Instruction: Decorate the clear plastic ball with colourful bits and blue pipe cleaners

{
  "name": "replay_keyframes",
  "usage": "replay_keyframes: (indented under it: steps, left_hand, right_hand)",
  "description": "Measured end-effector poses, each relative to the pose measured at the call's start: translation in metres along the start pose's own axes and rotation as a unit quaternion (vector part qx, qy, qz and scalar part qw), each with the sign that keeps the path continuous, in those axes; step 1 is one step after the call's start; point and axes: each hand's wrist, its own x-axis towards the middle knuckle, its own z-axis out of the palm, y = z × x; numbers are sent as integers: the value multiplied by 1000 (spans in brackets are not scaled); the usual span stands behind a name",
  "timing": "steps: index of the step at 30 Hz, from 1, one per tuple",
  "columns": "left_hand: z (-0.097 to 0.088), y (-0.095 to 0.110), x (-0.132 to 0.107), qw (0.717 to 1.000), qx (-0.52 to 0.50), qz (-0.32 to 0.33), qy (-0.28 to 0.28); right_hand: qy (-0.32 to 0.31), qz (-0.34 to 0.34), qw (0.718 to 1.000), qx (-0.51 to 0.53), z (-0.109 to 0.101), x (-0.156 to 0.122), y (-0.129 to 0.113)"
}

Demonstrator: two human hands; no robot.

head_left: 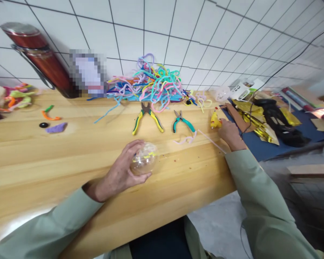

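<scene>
My left hand (120, 171) is wrapped round the side of a clear plastic ball (147, 160) just above the wooden table (70, 154). Small yellow marks show on or through the ball. At the table's right side, my right hand (229, 133) closes on a small yellow glue gun (215, 120), its fingers partly hidden by the back of the hand. Between the hands lie teal-handled pliers (182, 122) and yellow-and-green-handled pliers (148, 120), both with handles spread. A pale pink fuzzy stem (187, 138) curls below the teal pair.
Against the tiled wall is a heap of coloured pipe cleaners (156, 84). A red-brown thermos (44, 61) stands at the back left, near a purple piece (56, 127) and a black disc (44, 125). Gold foil (259, 126) and a black cable (275, 73) lie to the right.
</scene>
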Motion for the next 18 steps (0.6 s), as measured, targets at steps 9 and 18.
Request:
replay_keyframes:
  steps: [9,18]
  left_hand:
    - [4,-2,-1,1000,2,-31,4]
    - [2,-7,-4,994,-63,-93,6]
  right_hand:
    - [101,-13,987,128,-53,-17,-7]
    - [29,-364,851,378,-64,-139,-101]
